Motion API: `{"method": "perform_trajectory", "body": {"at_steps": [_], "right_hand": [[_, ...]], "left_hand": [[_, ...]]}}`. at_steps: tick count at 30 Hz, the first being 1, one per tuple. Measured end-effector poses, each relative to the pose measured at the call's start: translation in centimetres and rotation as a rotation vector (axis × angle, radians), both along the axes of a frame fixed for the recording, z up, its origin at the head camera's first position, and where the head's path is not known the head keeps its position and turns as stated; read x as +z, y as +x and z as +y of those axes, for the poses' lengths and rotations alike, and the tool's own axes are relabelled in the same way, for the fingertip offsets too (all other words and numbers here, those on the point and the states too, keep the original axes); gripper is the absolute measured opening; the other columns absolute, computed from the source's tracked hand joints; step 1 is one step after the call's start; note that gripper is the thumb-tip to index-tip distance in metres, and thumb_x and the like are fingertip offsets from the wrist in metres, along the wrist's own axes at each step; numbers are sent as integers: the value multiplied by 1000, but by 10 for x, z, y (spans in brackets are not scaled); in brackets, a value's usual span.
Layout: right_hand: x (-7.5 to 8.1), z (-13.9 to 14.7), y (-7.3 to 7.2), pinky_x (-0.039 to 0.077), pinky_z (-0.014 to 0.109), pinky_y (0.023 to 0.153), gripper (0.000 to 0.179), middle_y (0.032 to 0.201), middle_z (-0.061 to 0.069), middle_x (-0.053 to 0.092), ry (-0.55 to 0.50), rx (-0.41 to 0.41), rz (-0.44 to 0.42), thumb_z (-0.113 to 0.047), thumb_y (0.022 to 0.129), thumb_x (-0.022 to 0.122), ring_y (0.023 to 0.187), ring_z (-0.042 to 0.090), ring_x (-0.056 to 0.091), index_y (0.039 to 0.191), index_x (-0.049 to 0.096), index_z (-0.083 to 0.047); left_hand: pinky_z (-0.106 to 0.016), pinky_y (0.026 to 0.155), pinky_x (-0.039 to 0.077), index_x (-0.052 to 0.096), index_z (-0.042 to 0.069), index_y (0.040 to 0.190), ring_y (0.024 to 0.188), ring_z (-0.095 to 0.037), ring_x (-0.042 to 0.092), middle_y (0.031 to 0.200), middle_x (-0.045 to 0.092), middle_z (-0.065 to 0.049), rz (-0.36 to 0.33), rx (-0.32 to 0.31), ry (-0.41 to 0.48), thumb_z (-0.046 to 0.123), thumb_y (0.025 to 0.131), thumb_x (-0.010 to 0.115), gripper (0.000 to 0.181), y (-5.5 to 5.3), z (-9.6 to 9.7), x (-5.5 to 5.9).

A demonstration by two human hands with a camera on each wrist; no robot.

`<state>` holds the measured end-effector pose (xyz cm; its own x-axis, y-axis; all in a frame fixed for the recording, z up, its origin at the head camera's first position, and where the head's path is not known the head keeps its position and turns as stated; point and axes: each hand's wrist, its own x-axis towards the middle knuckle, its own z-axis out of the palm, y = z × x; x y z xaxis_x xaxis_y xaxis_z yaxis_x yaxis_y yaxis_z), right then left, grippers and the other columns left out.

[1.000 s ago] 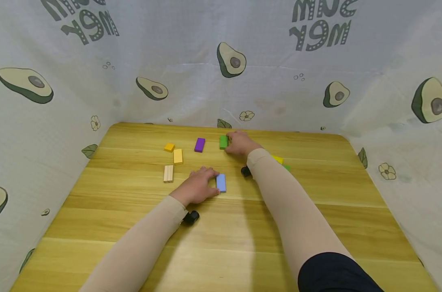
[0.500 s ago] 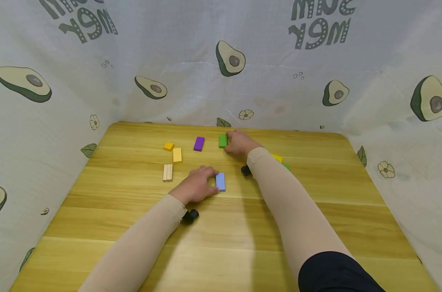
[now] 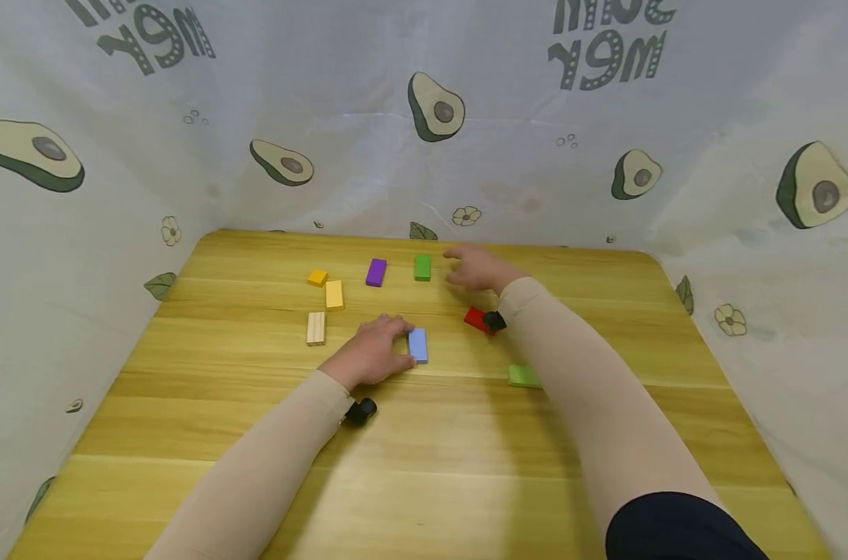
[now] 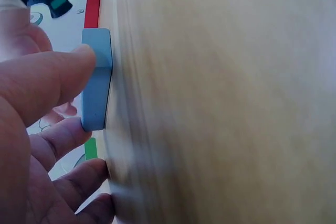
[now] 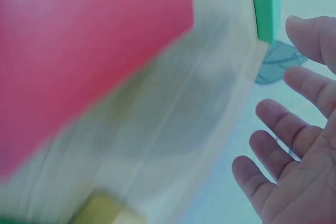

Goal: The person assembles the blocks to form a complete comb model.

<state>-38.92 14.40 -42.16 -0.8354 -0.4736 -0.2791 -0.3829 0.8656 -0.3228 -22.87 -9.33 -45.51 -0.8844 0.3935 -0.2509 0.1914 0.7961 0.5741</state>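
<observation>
A whitish cloth backdrop (image 3: 368, 93) printed with avocados and flowers stood behind and beside a yellowish wood-grained table (image 3: 424, 482). Two arms reached over the table: a beige left sleeve (image 3: 245, 467) and a beige right sleeve (image 3: 599, 381), with dark navy cloth (image 3: 676, 525) on the right arm higher up.

The left hand (image 3: 371, 351) pinched a pale-blue rectangular block (image 3: 417, 345) between thumb and forefinger; the block lay flat near the table's middle. The right hand (image 3: 480, 268) was open and empty, its fingers spread, near a green rectangular block (image 3: 422, 267) but apart from it, by the far edge.

A light-green rectangular block (image 3: 524, 376) lay partly hidden by the right sleeve. A red block (image 3: 476, 319) lay under the right wrist, partly covered by a black wrist device (image 3: 494, 320). Left of the green block lay a purple rectangular block (image 3: 376, 272); farther left were a plain striped wooden block (image 3: 316, 328), a pale-orange rectangular block (image 3: 334, 295) and, smallest, a little orange block (image 3: 317, 278).
</observation>
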Motion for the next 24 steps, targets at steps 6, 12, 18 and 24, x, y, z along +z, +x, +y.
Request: {"method": "perform_trajectory", "body": {"at_steps": [6, 12, 18, 24], "right_hand": [[7, 30, 10, 37, 55, 123, 57, 165, 19, 42, -31, -45, -49, -23, 104, 59, 146, 40, 43, 157, 48, -5], [13, 62, 23, 34, 59, 125, 55, 163, 21, 44, -34, -82, -79, -22, 105, 61, 151, 42, 40, 156, 49, -4], [10, 95, 36, 38, 61, 121, 54, 158, 26, 48, -5, -116, -104, -23, 105, 62, 147, 46, 44, 155, 51, -6], [2, 119, 46, 43, 61, 118, 54, 152, 30, 54, 6, -149, -84, -24, 104, 66, 140, 47, 52, 153, 54, -5]], "left_hand": [[-56, 133, 12, 50, 14, 157, 163, -36, 20, 171, 35, -13, 19, -3, 2, 39, 100, 72, 66, 1, 1, -1], [-53, 133, 11, 49, 16, 158, 163, -35, 19, 171, 34, -11, 5, 0, 6, 40, 100, 71, 66, 1, 1, -2], [-54, 133, 14, 48, 17, 158, 163, -35, 19, 171, 34, -10, 5, 3, 0, 42, 100, 71, 67, 2, 2, -3], [-54, 132, 17, 49, 16, 157, 163, -35, 22, 170, 37, -10, 16, -9, -11, 42, 99, 71, 68, 2, 3, -1]]}}
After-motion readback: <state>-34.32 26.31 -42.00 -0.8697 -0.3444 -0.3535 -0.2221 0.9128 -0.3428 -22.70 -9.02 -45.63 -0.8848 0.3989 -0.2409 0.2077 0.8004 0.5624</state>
